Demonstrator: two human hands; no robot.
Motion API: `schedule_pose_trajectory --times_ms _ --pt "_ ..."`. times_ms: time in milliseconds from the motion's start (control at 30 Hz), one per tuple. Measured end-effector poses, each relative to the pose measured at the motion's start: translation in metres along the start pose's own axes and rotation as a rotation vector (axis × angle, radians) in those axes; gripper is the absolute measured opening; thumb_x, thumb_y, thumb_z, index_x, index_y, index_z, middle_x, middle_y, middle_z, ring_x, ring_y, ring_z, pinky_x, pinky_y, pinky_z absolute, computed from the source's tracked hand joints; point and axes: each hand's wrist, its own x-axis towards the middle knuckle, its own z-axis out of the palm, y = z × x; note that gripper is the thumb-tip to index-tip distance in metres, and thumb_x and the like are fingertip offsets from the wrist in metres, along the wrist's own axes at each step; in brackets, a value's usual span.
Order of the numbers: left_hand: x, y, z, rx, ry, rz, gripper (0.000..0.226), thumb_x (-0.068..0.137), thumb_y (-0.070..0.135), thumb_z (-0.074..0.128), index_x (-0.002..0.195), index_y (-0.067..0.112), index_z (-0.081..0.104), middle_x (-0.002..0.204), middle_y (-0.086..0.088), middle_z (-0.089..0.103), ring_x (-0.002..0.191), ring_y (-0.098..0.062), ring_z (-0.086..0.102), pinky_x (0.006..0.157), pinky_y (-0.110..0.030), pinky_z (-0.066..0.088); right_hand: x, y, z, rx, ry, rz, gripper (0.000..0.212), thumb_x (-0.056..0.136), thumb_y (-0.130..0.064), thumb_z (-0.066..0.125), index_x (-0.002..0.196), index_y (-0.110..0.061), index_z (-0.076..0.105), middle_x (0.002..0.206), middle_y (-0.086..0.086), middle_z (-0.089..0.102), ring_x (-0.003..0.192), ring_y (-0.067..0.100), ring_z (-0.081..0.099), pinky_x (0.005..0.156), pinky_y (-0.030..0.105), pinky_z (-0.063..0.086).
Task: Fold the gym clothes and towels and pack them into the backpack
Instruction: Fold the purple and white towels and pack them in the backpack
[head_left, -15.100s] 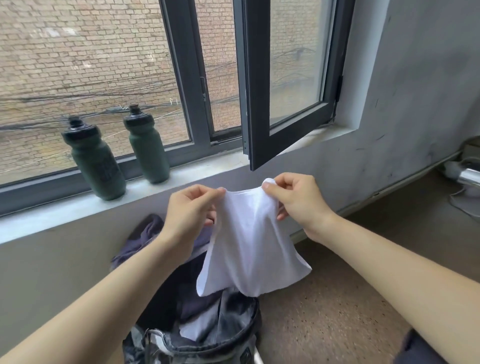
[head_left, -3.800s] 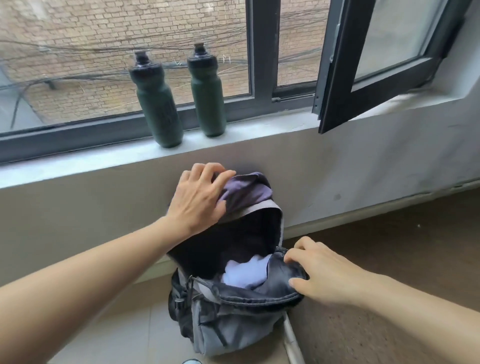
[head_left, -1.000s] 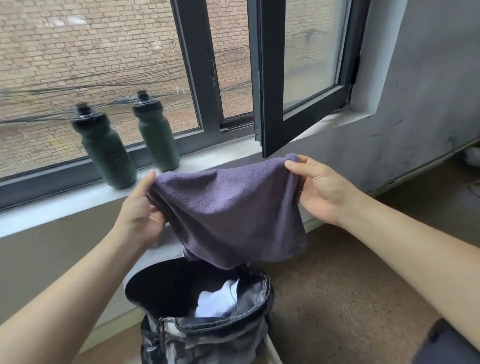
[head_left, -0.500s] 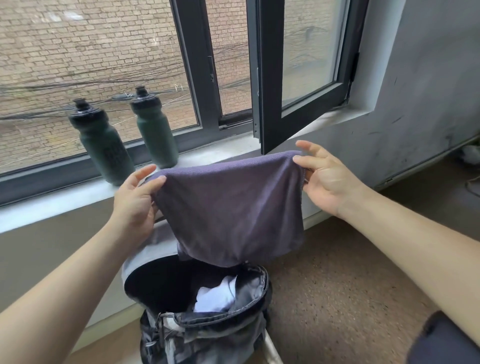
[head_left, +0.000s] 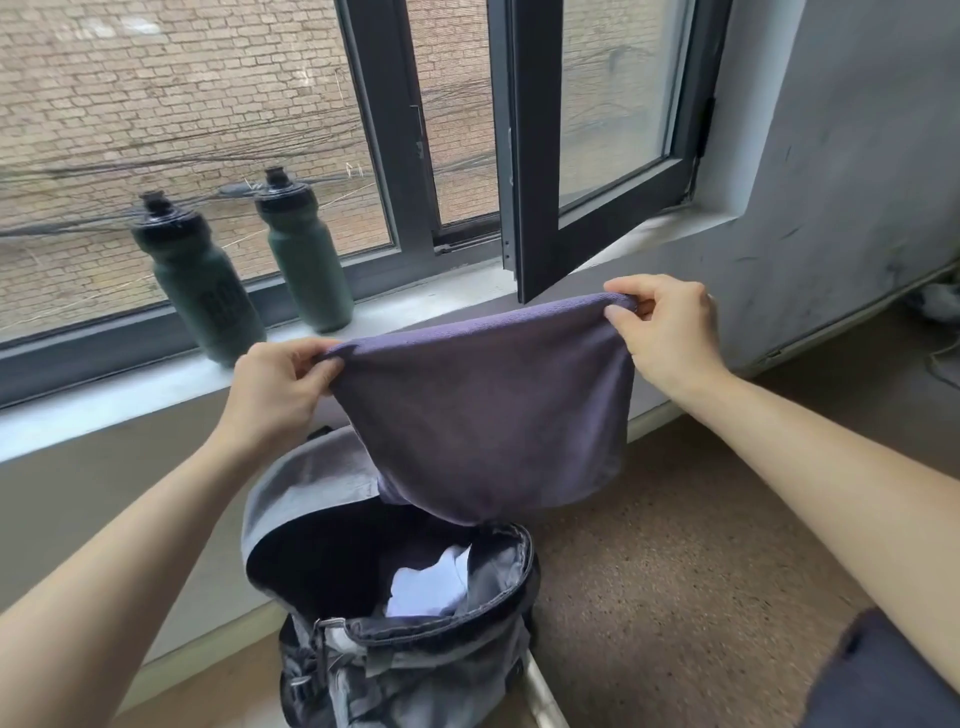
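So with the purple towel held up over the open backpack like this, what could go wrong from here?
The left hand and right hand pinch the purple towel only at its top corners; its hanging lower edge could catch the backpack rim and go in bunched.
White clothing already sits in the opening, so pressing the towel down may crumple it.
The left hand looks close to the darker green bottle on the windowsill; a wide swing might knock it.

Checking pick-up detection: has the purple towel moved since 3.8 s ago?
Yes: the purple towel rose off the backpack; left hand and right hand hold it at windowsill level.
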Motion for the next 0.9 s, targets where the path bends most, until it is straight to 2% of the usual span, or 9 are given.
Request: schedule_pose_trajectory --times_ms 67,133,233,367,500,600,667,767,900 --pt "0.0 0.006 0.004 -0.153 -0.012 -0.055 0.027 0.102 0.006 0.06 0.094 0.028 0.075 0.064 0.024 0.07 0.063 0.003 0.059 0.068 -0.014 0.05 0.002 -0.001 0.0 -0.027 0.028 -0.019 0.024 0.089 -0.012 0.072 0.112 -0.013 0.078 0.102 0.005 0.076 0.087 0.023 0.068 0.093 0.031 0.053" --pt "0.003 0.006 0.007 -0.429 -0.03 -0.212 0.018 0.103 0.01 0.058 0.107 0.007 0.076 0.066 0.013 0.069 0.064 -0.004 0.053 0.06 -0.011 0.046 0.004 0.001 0.0 -0.034 0.044 -0.018 0.019 0.089 -0.014 0.072 0.107 -0.013 0.079 0.101 0.006 0.077 0.088 0.025 0.069 0.092 0.035 0.053" --pt "0.003 0.019 -0.002 -0.765 -0.113 -0.357 0.026 0.098 0.016 0.063 0.119 0.002 0.072 0.089 -0.003 0.072 0.078 -0.01 0.058 0.074 -0.015 0.051 0.004 0.0 -0.006 -0.013 0.093 -0.015 0.015 0.091 -0.017 0.071 0.103 -0.015 0.08 0.096 0.004 0.076 0.082 0.017 0.065 0.08 0.023 0.049" --pt "0.001 0.04 -0.015 -0.894 -0.073 -0.184 0.021 0.081 0.009 0.072 0.1 0.013 0.079 0.096 -0.002 0.078 0.089 -0.01 0.071 0.091 -0.02 0.056 0.007 -0.008 -0.023 0.088 0.26 -0.079 0.012 0.09 -0.016 0.07 0.098 -0.016 0.08 0.088 -0.003 0.07 0.075 0.012 0.063 0.072 0.012 0.047" --pt "-0.001 0.03 -0.013 -0.286 -0.01 0.008 0.025 0.095 0.004 0.07 0.104 0.025 0.078 0.085 0.002 0.075 0.078 -0.008 0.062 0.081 -0.022 0.054 0.007 -0.002 -0.027 0.018 0.144 -0.033 0.012 0.088 -0.017 0.075 0.098 -0.014 0.081 0.089 0.002 0.075 0.079 0.02 0.068 0.083 0.035 0.057" --pt "-0.001 0.015 -0.009 0.025 -0.054 0.038 0.021 0.101 0.013 0.064 0.113 0.023 0.078 0.096 0.003 0.077 0.087 -0.008 0.068 0.091 -0.033 0.054 0.006 -0.002 -0.027 0.0 0.145 -0.059 0.012 0.088 -0.018 0.075 0.097 -0.016 0.081 0.09 0.004 0.076 0.077 0.018 0.064 0.081 0.031 0.053" --pt "0.0 0.012 -0.01 0.1 0.003 0.041 0.019 0.102 0.017 0.062 0.112 0.02 0.078 0.094 0.0 0.078 0.091 -0.018 0.071 0.092 -0.04 0.054 0.005 -0.004 -0.027 0.002 0.138 -0.077 0.012 0.089 -0.019 0.075 0.098 -0.014 0.081 0.09 0.004 0.075 0.077 0.018 0.064 0.081 0.033 0.054" --pt "0.003 0.016 -0.009 0.161 0.094 0.064 0.017 0.104 0.02 0.059 0.106 0.015 0.075 0.087 -0.009 0.071 0.085 -0.032 0.064 0.08 -0.042 0.049 0.004 -0.002 -0.024 -0.017 0.106 -0.056 0.014 0.089 -0.023 0.076 0.097 -0.012 0.08 0.088 0.006 0.075 0.079 0.022 0.066 0.082 0.037 0.055" --pt "0.0 0.018 -0.006 0.093 0.136 0.053 0.016 0.103 0.02 0.06 0.106 0.015 0.075 0.1 -0.008 0.059 0.092 -0.022 0.059 0.088 -0.032 0.045 0.005 -0.001 -0.022 -0.057 0.079 -0.014 0.017 0.09 -0.029 0.075 0.089 -0.012 0.075 0.087 0.005 0.068 0.079 0.02 0.06 0.073 0.03 0.044"
